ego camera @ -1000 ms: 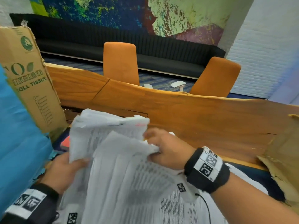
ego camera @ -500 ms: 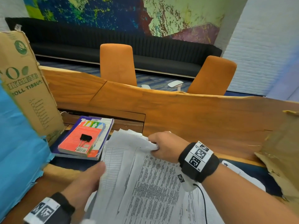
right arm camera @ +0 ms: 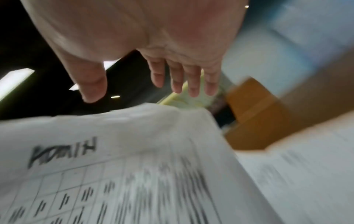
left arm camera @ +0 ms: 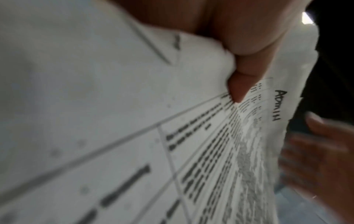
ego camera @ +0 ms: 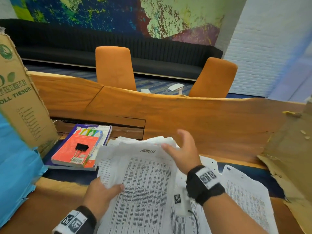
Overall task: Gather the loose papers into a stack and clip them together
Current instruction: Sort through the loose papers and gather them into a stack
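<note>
Wooden table (ego camera: 194, 115) carried your papers (ego camera: 145, 183) near its front edge; your left hand (ego camera: 99, 195) pinched their left side, your right hand (ego camera: 184, 152) hovered spread, holding nothing.

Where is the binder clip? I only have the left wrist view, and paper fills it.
Observer: The black binder clip lies on the red book, left of the papers. Neither hand touches it.
Operator: Is the right hand holding anything?
Observer: No. The right hand is open with its fingers straight, over the far edge of the papers.
Operator: Any sheets outside the bundle?
Observer: Yes. A loose sheet lies to the right of the right forearm, outside the grip of the left hand.
</note>
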The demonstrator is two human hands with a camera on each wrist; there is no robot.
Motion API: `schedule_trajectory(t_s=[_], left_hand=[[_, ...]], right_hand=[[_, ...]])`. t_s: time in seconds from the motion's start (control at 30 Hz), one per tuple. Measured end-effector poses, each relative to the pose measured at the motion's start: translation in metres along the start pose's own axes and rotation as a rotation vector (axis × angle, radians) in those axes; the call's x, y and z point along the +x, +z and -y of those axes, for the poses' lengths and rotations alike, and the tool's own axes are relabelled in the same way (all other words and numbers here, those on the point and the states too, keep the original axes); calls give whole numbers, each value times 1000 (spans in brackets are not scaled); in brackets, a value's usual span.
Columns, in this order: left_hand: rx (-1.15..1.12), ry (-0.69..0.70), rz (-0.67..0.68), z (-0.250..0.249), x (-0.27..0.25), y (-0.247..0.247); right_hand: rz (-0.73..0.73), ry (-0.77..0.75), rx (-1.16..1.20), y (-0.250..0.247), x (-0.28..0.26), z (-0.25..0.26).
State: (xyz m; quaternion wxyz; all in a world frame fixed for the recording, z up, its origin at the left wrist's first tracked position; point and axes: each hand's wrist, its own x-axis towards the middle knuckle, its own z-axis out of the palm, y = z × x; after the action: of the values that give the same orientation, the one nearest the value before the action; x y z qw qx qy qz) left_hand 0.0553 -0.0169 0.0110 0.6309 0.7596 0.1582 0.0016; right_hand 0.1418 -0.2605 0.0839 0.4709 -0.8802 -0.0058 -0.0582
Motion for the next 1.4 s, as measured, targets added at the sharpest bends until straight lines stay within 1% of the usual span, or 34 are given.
schedule_trajectory(t_s=[0.03, 0.07, 0.1, 0.13, 0.17, 0.2, 0.23, 0.33, 0.4, 0.5, 0.57, 0.63, 0.7, 0.8, 0.87, 1.0, 1.07, 1.1, 1.2, 1.27, 1.33, 1.4], left_hand=[[-46, -19, 1, 0, 0, -2], [-83, -38, 10, 0, 0, -4], [-115, -63, 19, 2, 1, -4], [-135, -85, 30, 5, 2, -3], [-141, -106, 44, 7, 3, -2], [-129, -123, 58, 8, 4, 1], [-116, -135, 65, 11, 7, 4], [-67, -122, 75, 10, 16, 12], [-67, -66, 103, 4, 18, 17], [-172, 6, 142, -13, 15, 25], [-228, 60, 154, -25, 10, 26], [-301, 133, 159, -33, 7, 21], [-378, 190, 137, -39, 4, 11], [-364, 284, 163, -49, 4, 4], [-357, 288, 159, -51, 5, 12], [-440, 292, 41, -59, 8, 31], [-463, 271, 11, -61, 11, 34], [-461, 243, 4, -60, 13, 34], [-363, 105, 43, -37, 21, 36], [-270, -27, 56, -18, 25, 37], [-170, -101, 17, -4, 24, 35], [-161, -183, -52, 3, 21, 33]], right_hand=[[22, 176, 181, 3, -9, -18], [104, 332, 307, 9, -21, -36], [222, 435, 363, 18, -32, -49], [335, 491, 377, 27, -42, -59], [395, 514, 394, 36, -48, -63], [389, 514, 409, 44, -51, -63], [347, 492, 420, 50, -52, -61], [187, 336, 351, 49, -44, -46], [115, 226, 336, 43, -41, -34], [37, 59, 347, 37, -43, -18], [-9, -18, 377, 31, -45, -12], [-20, -52, 422, 24, -45, -15], [0, -50, 487, 16, -45, -22], [5, -68, 567, 9, -43, -33], [5, -83, 568, 10, -41, -34], [21, -203, 592, 11, -40, -21], [32, -232, 614, 10, -40, -20], [37, -221, 618, 10, -40, -23], [50, -104, 497, 14, -46, -39], [-4, -20, 421, 14, -48, -47], [-66, 45, 465, 8, -44, -47], [-113, 69, 624, -2, -38, -44]])
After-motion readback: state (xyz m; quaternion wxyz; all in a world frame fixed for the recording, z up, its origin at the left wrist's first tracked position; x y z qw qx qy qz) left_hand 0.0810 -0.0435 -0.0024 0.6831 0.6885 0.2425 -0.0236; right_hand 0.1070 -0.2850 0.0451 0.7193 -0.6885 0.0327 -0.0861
